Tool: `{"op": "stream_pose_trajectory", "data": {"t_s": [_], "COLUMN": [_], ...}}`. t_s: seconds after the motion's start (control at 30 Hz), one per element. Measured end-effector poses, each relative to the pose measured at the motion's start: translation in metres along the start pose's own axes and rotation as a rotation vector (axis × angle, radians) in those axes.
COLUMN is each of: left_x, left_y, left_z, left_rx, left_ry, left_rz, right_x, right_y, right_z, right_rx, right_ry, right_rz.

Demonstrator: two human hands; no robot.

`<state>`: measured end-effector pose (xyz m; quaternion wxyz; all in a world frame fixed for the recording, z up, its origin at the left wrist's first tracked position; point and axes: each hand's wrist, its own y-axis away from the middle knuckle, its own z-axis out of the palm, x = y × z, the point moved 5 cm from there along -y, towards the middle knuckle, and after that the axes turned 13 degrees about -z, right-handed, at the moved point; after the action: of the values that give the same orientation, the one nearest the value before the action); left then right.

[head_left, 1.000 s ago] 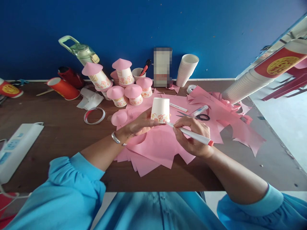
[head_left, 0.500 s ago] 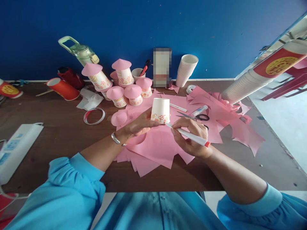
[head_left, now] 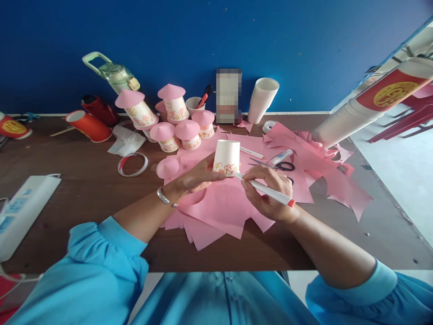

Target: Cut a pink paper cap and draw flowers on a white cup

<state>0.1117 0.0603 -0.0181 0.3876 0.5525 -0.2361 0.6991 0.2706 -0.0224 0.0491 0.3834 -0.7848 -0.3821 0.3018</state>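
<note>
An upside-down white paper cup [head_left: 227, 155] with small flower drawings near its lower edge stands on pink paper sheets [head_left: 223, 207]. My left hand [head_left: 194, 176] grips the cup at its lower left side. A white marker [head_left: 267, 192] with an orange end is held in my right hand [head_left: 270, 192], and its tip touches the cup's lower right edge. A loose pink paper cone [head_left: 168, 166] lies just left of my left hand.
Behind stand several decorated cups with pink cone roofs [head_left: 176, 122], a stack of white cups [head_left: 263, 99], a pen cup [head_left: 196, 104] and a green jug [head_left: 115, 74]. Scissors [head_left: 282, 165], a glue stick [head_left: 280, 157], tape rings [head_left: 133, 163], red cups [head_left: 89, 125] and a white power strip [head_left: 23, 207] lie around.
The marker and my right hand have shifted slightly left and up along the cup's lower edge. The cup has barely moved.
</note>
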Motion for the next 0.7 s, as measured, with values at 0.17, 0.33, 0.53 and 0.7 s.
{"op": "stream_pose_trajectory", "data": {"t_s": [0.17, 0.33, 0.53, 0.7], "left_x": [0.001, 0.002, 0.004, -0.006], "left_y": [-0.002, 0.0, 0.001, 0.002], "left_z": [0.001, 0.002, 0.003, -0.005], "left_rx": [-0.005, -0.002, 0.013, 0.042], "left_ry": [0.003, -0.004, -0.006, 0.04], "left_rz": [-0.011, -0.02, -0.034, 0.002], "right_x": [0.0, 0.0, 0.001, 0.002], "right_y": [-0.001, -0.001, -0.001, 0.0], "right_z": [0.0, 0.001, 0.002, -0.001], "right_rx": [-0.02, -0.028, -0.042, -0.019], "right_ry": [-0.01, -0.057, -0.069, -0.085], "right_rz": [0.007, 0.009, 0.023, 0.047]}}
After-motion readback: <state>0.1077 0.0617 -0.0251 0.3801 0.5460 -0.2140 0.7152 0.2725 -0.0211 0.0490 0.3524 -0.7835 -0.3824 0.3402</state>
